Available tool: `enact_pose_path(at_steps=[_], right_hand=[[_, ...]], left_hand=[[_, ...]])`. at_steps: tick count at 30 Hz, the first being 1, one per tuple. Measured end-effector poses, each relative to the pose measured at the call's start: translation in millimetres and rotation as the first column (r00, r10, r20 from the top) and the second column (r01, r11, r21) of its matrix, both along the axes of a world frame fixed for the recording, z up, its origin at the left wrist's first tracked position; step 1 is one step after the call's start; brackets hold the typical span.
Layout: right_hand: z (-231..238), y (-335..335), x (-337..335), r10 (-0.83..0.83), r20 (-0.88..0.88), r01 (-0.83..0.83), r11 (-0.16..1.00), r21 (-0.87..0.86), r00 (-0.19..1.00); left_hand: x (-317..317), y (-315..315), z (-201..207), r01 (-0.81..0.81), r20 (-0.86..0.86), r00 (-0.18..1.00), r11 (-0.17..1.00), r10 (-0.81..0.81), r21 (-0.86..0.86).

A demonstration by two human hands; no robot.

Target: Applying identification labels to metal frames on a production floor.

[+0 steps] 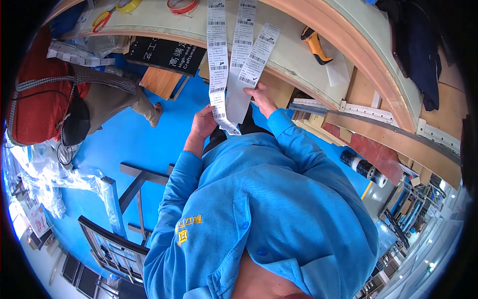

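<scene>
Long white strips of printed barcode labels hang over the near edge of the worktable toward me. My left hand (pixel 202 122) is closed on the lower part of the left label strip (pixel 217 60), whose end curls toward my body. On the right, my right hand (pixel 262 98) pinches the lower end of a shorter, slanting label strip (pixel 259 55) between thumb and fingers. Between them a middle label strip (pixel 243 37) runs up across the table; its lower part is partly covered. Dark pen ticks show on several labels.
On the pale worktable (pixel 289 20) lie a yellow-and-black handheld scanner (pixel 316 46), scissors (pixel 103 21), a red tape roll (pixel 181 6) and a yellow tape roll (pixel 128 5). At left stands a person in red (pixel 47 94). A dark metal frame (pixel 112 244) stands behind me on the blue floor.
</scene>
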State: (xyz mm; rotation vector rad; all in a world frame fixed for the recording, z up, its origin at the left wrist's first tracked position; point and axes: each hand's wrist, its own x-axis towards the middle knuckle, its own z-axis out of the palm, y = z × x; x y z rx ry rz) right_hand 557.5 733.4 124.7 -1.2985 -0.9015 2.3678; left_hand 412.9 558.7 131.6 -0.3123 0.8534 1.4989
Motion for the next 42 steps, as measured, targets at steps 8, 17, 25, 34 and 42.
enact_pose_path(at_steps=[8, 17, 25, 34, 42], right_hand=[[-3.6, -0.3, 0.5, -0.008, 0.005, 0.008, 1.000, 0.016, 1.000], [-5.7, -0.8, 0.1, -0.011, 0.009, 0.011, 0.999, 0.039, 1.000], [-8.5, -2.1, 1.4, -0.018, 0.015, 0.017, 0.998, 0.059, 1.000], [-11.5, -3.7, 2.0, -0.021, 0.022, 0.019, 0.997, 0.081, 1.000], [-14.2, -4.4, 0.8, -0.021, 0.027, 0.018, 0.995, 0.101, 0.999]], left_hand=[[2.3, 3.8, 10.8, 0.019, -0.026, 0.999, 1.000, -0.019, -0.025], [0.1, -0.3, 0.2, 0.021, 0.005, 1.000, 1.000, -0.021, 0.010], [3.8, 3.1, 7.0, 0.019, -0.044, 0.999, 1.000, -0.020, -0.021], [2.6, 0.1, 1.8, 0.030, -0.050, 0.998, 0.999, -0.031, -0.020], [1.1, -1.9, 0.2, 0.028, 0.003, 1.000, 0.999, -0.028, -0.016]])
